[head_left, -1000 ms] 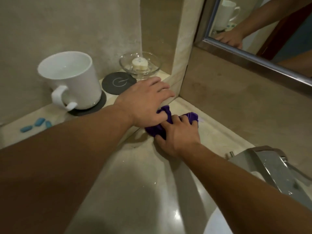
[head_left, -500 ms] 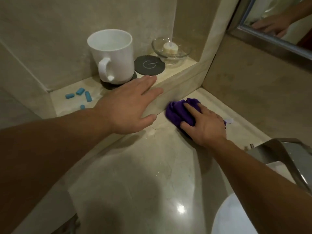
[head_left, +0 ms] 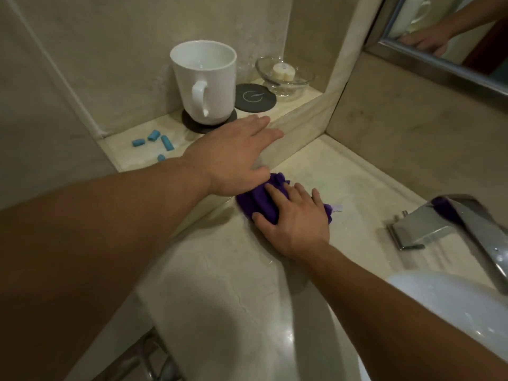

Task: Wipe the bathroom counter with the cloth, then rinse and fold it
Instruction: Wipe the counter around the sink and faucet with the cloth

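A bunched purple cloth [head_left: 258,200] lies on the beige marble counter [head_left: 220,284], close under the raised ledge. My right hand [head_left: 294,221] presses flat on the cloth, fingers spread over it, and hides its near half. My left hand [head_left: 236,155] rests open, palm down, on the edge of the raised ledge [head_left: 299,114] just above and left of the cloth, its thumb close to the cloth's far end. A small pale tag [head_left: 336,208] sticks out at the cloth's right.
On the ledge stand a white mug [head_left: 204,81] on a dark coaster, a second dark coaster [head_left: 255,98], a glass dish with soap [head_left: 284,74] and several blue capsules [head_left: 154,140]. A chrome tap [head_left: 461,224] and white basin [head_left: 453,306] sit at right. A mirror [head_left: 453,28] hangs above.
My right hand has slid the cloth toward me along the foot of the ledge, away from the back corner. My left hand stays on the ledge edge. The camera has shifted.
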The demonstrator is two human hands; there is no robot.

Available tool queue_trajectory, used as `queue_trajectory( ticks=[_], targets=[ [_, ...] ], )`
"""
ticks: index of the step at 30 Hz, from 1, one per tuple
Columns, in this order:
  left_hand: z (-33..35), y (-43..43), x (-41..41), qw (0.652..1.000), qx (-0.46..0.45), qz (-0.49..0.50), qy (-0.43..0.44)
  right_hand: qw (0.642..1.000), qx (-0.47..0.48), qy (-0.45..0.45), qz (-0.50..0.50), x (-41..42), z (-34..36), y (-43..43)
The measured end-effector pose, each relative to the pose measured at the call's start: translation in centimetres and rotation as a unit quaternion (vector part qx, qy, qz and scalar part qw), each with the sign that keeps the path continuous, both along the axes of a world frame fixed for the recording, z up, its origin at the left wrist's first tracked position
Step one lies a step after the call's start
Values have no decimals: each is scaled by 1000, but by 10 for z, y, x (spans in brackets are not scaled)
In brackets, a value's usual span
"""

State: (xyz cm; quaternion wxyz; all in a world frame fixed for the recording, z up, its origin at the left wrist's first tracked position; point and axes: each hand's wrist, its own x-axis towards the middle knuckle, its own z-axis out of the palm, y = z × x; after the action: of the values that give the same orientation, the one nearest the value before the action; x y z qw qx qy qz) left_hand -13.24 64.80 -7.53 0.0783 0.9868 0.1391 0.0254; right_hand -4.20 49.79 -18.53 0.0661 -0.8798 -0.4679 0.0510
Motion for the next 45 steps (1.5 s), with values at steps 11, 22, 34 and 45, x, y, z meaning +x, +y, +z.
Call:
queue_trajectory(
  ticks=[11, 22, 34, 45],
  targets=[
    [-2, 2, -48, 998, -52, -9, -28, 997, 23, 32, -60, -20, 5, -34],
    [-1, 1, -44, 995, -76, 5, -66, 967, 23, -1, -255, 30, 2, -118],
    [-2, -2, -42, 997, -45, 5, -59, 990, 29, 5, -137, -64, -2, -20],
    [0, -4, -43, 996, -53, 29, -62, 1000, -1, -12, -20, -37, -3, -20]
  ],
)
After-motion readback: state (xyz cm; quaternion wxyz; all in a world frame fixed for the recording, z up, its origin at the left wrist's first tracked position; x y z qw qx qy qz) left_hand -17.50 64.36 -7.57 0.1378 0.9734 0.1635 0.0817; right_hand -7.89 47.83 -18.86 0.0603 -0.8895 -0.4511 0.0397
